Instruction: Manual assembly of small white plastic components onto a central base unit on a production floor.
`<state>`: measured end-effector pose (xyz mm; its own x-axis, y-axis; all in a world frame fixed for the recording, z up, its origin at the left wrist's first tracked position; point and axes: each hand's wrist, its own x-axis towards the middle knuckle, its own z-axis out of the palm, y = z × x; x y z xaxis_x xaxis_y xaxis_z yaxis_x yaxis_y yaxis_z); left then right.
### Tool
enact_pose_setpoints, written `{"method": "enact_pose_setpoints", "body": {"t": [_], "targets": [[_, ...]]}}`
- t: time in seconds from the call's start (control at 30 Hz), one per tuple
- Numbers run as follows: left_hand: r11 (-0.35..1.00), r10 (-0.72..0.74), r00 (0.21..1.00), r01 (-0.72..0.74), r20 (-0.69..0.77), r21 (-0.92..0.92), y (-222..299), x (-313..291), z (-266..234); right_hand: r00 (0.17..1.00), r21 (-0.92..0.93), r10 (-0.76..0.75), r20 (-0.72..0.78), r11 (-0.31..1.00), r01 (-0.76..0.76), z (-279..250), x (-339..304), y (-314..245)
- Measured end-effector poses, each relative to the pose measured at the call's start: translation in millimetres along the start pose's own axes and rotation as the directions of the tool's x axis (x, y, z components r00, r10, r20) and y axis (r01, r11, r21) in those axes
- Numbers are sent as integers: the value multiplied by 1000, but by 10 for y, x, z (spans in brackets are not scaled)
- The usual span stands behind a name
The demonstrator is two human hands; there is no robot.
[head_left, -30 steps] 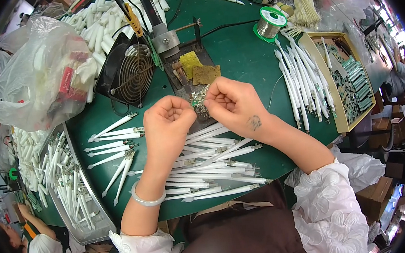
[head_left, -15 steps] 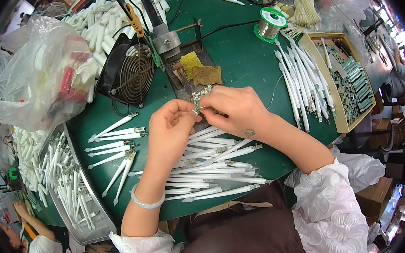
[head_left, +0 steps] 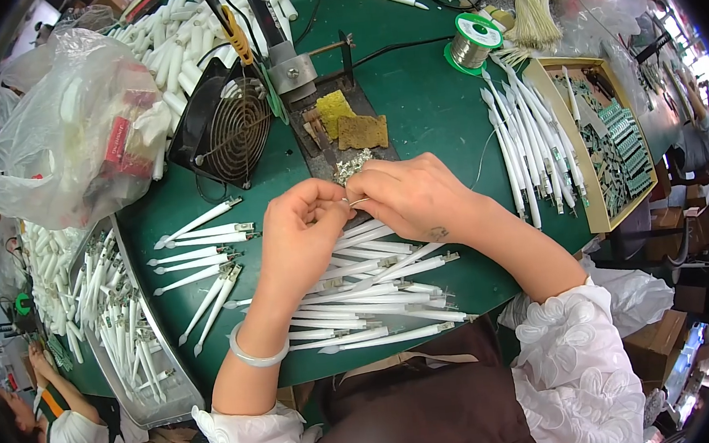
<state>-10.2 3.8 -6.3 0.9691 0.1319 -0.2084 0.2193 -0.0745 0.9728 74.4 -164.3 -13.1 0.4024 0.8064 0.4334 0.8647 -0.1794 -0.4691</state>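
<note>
Close together at the table's middle, my left hand (head_left: 305, 230) and my right hand (head_left: 415, 192) meet at the fingertips, both pinched shut. A thin pale wire (head_left: 359, 201) shows at my right fingertips. Whatever my left fingers pinch is too small and covered to make out. Just beyond the fingertips lies a heap of tiny silvery parts (head_left: 353, 164) on a dark board (head_left: 313, 159). Below my hands several white candle-like sticks (head_left: 363, 315) with small metal ends are piled. More such sticks (head_left: 205, 253) lie spread to the left of my left wrist.
Left stand a metal tray (head_left: 179, 389) of sticks, a black fan (head_left: 232, 127) and a plastic bag (head_left: 63, 163). Beyond the board are sponges (head_left: 361, 132) and a metal stand (head_left: 291, 73). Right are a solder spool (head_left: 474, 42) and a box (head_left: 603, 221) of circuit boards. A co-worker (head_left: 78, 431) sits left.
Both hands have drawn slightly back from the heap of silvery parts, which shows more fully. The pale wire at my right fingertips shows more clearly. The co-worker's hands shifted a little.
</note>
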Motion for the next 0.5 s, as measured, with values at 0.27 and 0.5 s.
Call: {"method": "enact_pose_setpoints", "body": {"t": [0.27, 0.5], "targets": [[1000, -27, 999, 27, -20, 1, 20, -3, -10, 997, 41, 34, -70, 999, -31, -4, -6, 3], [995, 39, 997, -33, -64, 91, 23, -13, 23, 990, 123, 104, -96, 988, -91, -42, -19, -33]]}}
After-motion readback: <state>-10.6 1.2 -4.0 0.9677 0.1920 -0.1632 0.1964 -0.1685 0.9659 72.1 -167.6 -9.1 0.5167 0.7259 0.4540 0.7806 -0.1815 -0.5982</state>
